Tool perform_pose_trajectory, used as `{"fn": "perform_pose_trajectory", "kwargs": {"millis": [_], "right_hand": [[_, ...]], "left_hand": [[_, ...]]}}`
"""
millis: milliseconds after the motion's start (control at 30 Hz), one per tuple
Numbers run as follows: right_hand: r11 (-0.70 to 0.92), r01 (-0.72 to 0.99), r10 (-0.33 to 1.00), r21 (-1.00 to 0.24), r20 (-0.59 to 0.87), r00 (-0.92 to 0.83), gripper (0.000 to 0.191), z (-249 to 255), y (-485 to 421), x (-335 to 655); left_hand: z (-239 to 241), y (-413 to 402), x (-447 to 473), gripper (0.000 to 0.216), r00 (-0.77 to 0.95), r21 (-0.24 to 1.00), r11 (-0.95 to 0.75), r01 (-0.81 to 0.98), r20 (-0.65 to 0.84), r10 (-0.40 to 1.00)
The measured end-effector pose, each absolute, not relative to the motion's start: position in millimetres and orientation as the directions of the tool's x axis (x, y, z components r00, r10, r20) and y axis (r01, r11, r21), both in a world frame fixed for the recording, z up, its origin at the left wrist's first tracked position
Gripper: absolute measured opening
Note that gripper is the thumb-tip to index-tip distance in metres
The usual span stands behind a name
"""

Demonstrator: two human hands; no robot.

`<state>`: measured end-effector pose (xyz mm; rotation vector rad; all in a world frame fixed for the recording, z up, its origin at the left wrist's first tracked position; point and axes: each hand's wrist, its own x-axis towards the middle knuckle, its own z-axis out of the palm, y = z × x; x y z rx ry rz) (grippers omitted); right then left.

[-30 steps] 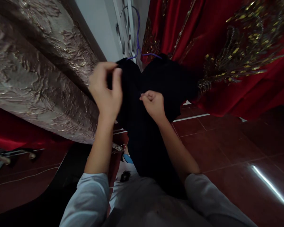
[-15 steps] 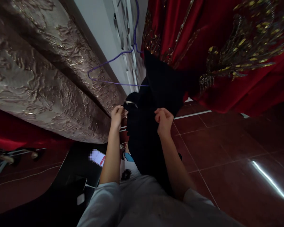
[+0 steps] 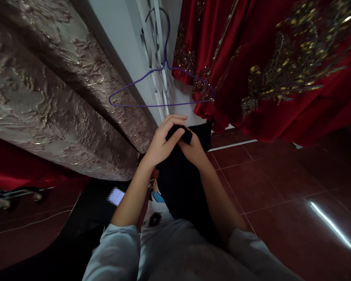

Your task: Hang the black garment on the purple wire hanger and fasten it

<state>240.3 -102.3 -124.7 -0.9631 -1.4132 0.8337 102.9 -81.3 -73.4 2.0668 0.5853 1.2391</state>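
Both my hands meet in front of me around a black cloth garment (image 3: 203, 134), whose kind I cannot make out. My left hand (image 3: 162, 144) curls over its bunched part, thumb lying across the top. From the other side, my right hand (image 3: 195, 151) presses against the same bundle, its fingers partly hidden behind the cloth. A dark flap sticks out beyond my right hand. Just past my hands hangs a purple hanger (image 3: 140, 105) with nothing on its bar.
Red satin clothing (image 3: 260, 47) with gold sequins hangs at right, and a beige embossed fabric (image 3: 61, 89) at left. A white metal lattice (image 3: 158, 50) stands behind the hanger. A lit phone (image 3: 116, 196) lies on a black surface (image 3: 76, 230). Reddish tiles (image 3: 275, 175) cover the floor.
My hands have come together, gathering the black garment that was spread between them. Cloth that covered the hanger's right side has dropped away, leaving the whole hanger visible.
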Motion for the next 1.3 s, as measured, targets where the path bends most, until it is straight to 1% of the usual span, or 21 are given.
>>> {"fn": "perform_pose_trajectory", "kwargs": {"millis": [67,133,167,233,300,333,400,467,533,600,633,700,767,833,900,1000,1067,1133,1200,1233,1300], "right_hand": [[0.400,0.107,0.915,-0.910,0.390,-0.103,0.021,-109,-103,247],[0.426,0.159,0.894,-0.890,0.389,-0.222,0.018,-91,-104,257],[0.451,0.185,0.878,-0.873,0.398,-0.265,0.015,-81,-105,262],[0.506,0.221,0.847,-0.834,0.433,-0.308,0.009,-62,-104,272],[0.540,0.221,0.832,-0.812,0.475,-0.287,0.005,-47,-99,279],[0.541,0.202,0.834,-0.816,0.489,-0.257,0.005,-41,-96,281],[0.533,0.143,0.843,-0.834,0.508,-0.179,0.005,-32,-88,281],[0.536,0.101,0.843,-0.838,0.525,-0.117,0.005,-30,-75,280],[0.565,0.089,0.825,-0.820,0.558,-0.092,0.004,-35,-55,277],[0.599,0.102,0.801,-0.794,0.595,-0.067,0.003,-50,-28,274],[0.606,0.115,0.795,-0.787,0.605,-0.052,0.004,-60,-13,272],[0.596,0.155,0.801,-0.788,0.597,-0.049,0.007,-85,12,270],[0.543,0.218,0.837,-0.811,0.543,-0.063,0.009,-108,28,272],[0.506,0.260,0.858,-0.823,0.511,-0.051,0.016,-123,29,279],[0.494,0.280,0.860,-0.823,0.511,-0.014,0.027,-126,19,292],[0.458,0.298,0.873,-0.838,0.487,0.026,0.040,-116,-1,311],[0.433,0.312,0.884,-0.846,0.466,0.035,0.041,-108,-10,319],[0.441,0.348,0.878,-0.827,0.479,0.026,0.038,-102,-16,323],[0.473,0.389,0.853,-0.791,0.521,0.023,0.032,-100,-19,326],[0.488,0.403,0.839,-0.774,0.544,0.028,0.028,-99,-20,328],[0.510,0.413,0.816,-0.755,0.576,0.046,0.024,-97,-22,332]], "left_hand": [[-82,-71,94,0.042,0.501,0.783,-0.622,0.024,0.529,0.685],[-94,-61,82,0.061,0.575,0.814,-0.577,0.069,0.440,0.690],[-99,-57,76,0.068,0.624,0.818,-0.563,0.117,0.381,0.682],[-106,-52,64,0.069,0.722,0.791,-0.565,0.234,0.248,0.646],[-107,-48,49,0.058,0.772,0.696,-0.620,0.363,0.148,0.618],[-105,-44,41,0.051,0.772,0.621,-0.655,0.431,0.122,0.624],[-98,-33,19,0.041,0.728,0.445,-0.684,0.578,0.096,0.679],[-91,-20,-8,0.038,0.654,0.280,-0.638,0.718,0.044,0.755],[-86,-8,-35,0.038,0.579,0.136,-0.571,0.809,-0.023,0.815],[-85,-3,-59,0.038,0.522,0.054,-0.519,0.853,-0.079,0.850],[-85,-3,-68,0.036,0.502,0.051,-0.499,0.865,-0.099,0.859],[-86,-8,-82,0.038,0.477,0.106,-0.467,0.878,-0.110,0.872],[-88,-15,-93,0.040,0.440,0.170,-0.425,0.889,-0.057,0.896],[-88,-19,-100,0.036,0.398,0.218,-0.400,0.890,0.056,0.916],[-83,-16,-103,0.030,0.377,0.278,-0.436,0.856,0.243,0.894],[-65,0,-95,0.031,0.353,0.333,-0.553,0.763,0.501,0.790],[-48,11,-81,0.037,0.370,0.345,-0.631,0.695,0.582,0.725],[-31,18,-65,0.041,0.426,0.354,-0.706,0.613,0.605,0.673],[-19,16,-54,0.039,0.478,0.367,-0.732,0.574,0.576,0.663],[-17,13,-52,0.036,0.497,0.373,-0.720,0.586,0.536,0.682],[-17,5,-56,0.026,0.534,0.387,-0.669,0.634,0.405,0.742]]}}
